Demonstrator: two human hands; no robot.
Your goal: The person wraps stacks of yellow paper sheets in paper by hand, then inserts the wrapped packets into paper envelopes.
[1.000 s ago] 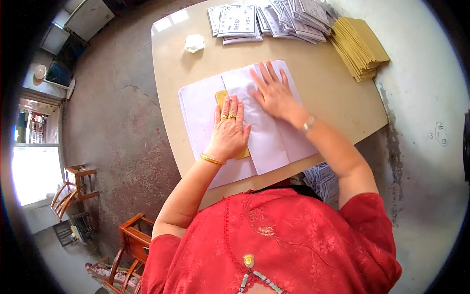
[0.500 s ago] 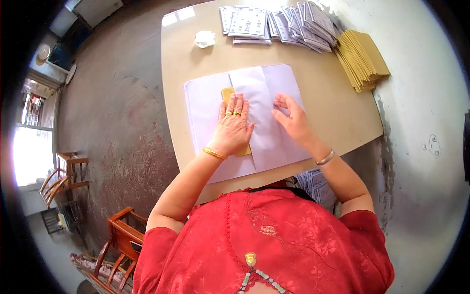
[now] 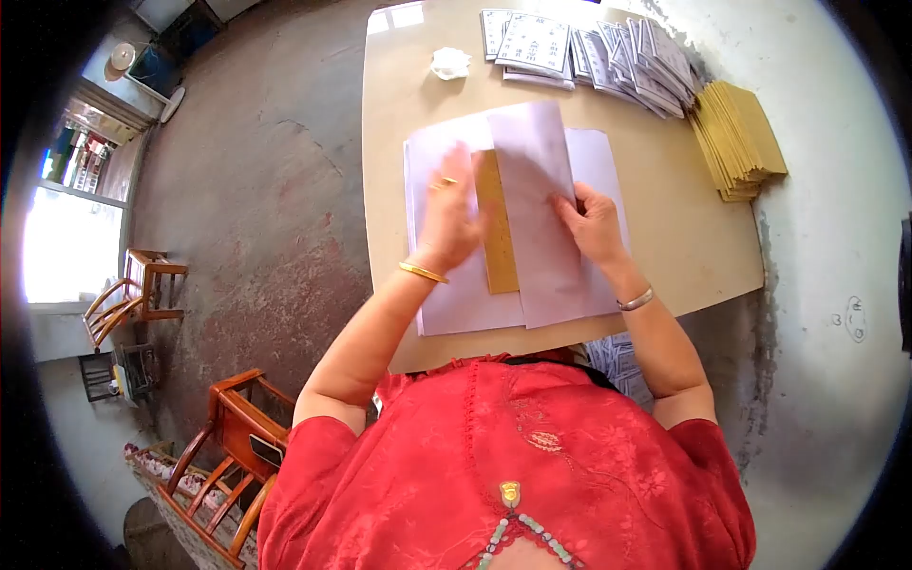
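A stack of thin white paper sheets (image 3: 458,302) lies in front of me, with a long flat gold-yellow paper piece (image 3: 498,233) on top. One side of the top sheet is turned over as a flap (image 3: 534,190), covering the right part of the yellow piece. My right hand (image 3: 597,228) pinches the flap's right edge between thumb and fingers. Just left of the yellow piece, my left hand (image 3: 450,220) is raised over the sheets, fingers stretched out and blurred by motion. It holds nothing that I can see.
Several white packets with printed characters (image 3: 537,43) lie along the table's far side. Beside the wall (image 3: 826,218) is a stack of yellow paper (image 3: 736,141). A crumpled white item (image 3: 450,64) rests on the table (image 3: 684,252). Wooden chairs (image 3: 242,427) stand at left.
My left hand has come off the yellow piece and moved left. My right hand has taken hold of the sheet's edge and the flap is lifted. The whole view has shifted slightly.
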